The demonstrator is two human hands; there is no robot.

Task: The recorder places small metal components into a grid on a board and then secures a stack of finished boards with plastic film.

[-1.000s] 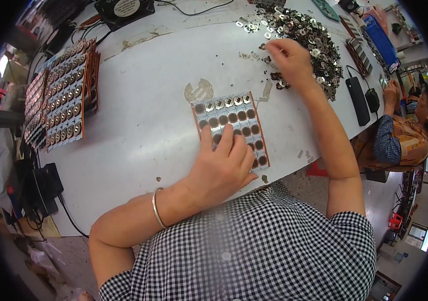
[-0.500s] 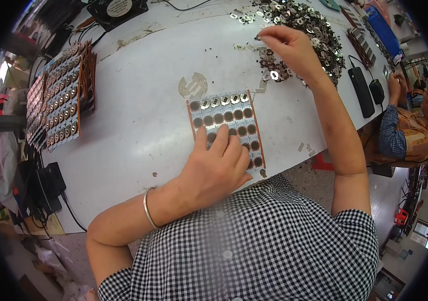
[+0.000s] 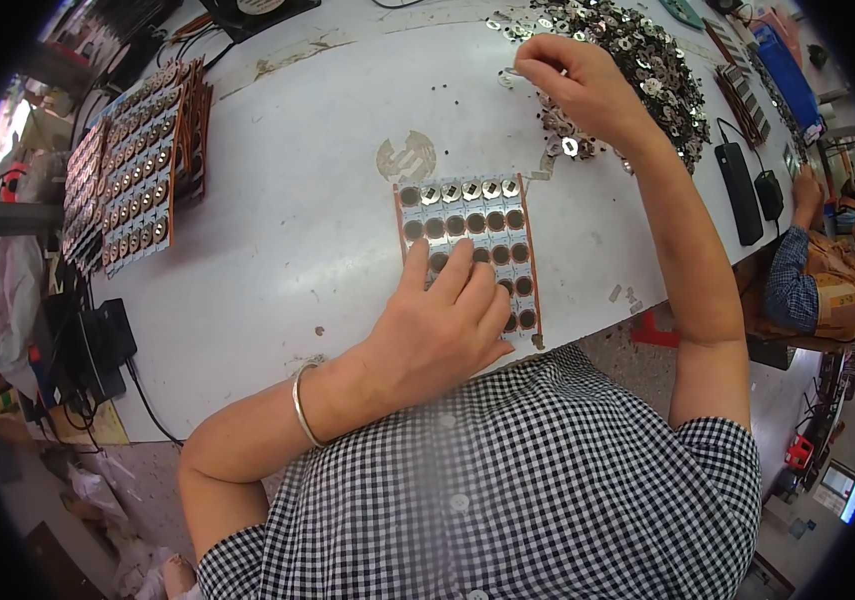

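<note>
A panel of small circuit boards [image 3: 492, 238] lies flat on the table in front of me, with rows of dark round pads between two orange-brown side strips. Bright metal clips [image 3: 471, 190] sit on most of its far row; the far-left pad there is bare. My left hand [image 3: 444, 318] rests on the panel, fingers spread, hiding part of the nearer rows. Above the left edge of a heap of small metal clips [image 3: 662, 85], my right hand [image 3: 587, 88] pinches a small metal clip [image 3: 512, 71] between thumb and fingertips.
Stacked panels fitted with clips [image 3: 142, 170] stand at the left, near black power adapters [image 3: 107, 335] and cables. A black fan [image 3: 257, 12] is at the far edge. On the right are a long black box [image 3: 739, 195] and a co-worker [image 3: 817, 270] seated at the table.
The whole view has shifted slightly. Against the table, my right hand has come a little left from the heap, still pinching the clip. My left hand stays on the panel.
</note>
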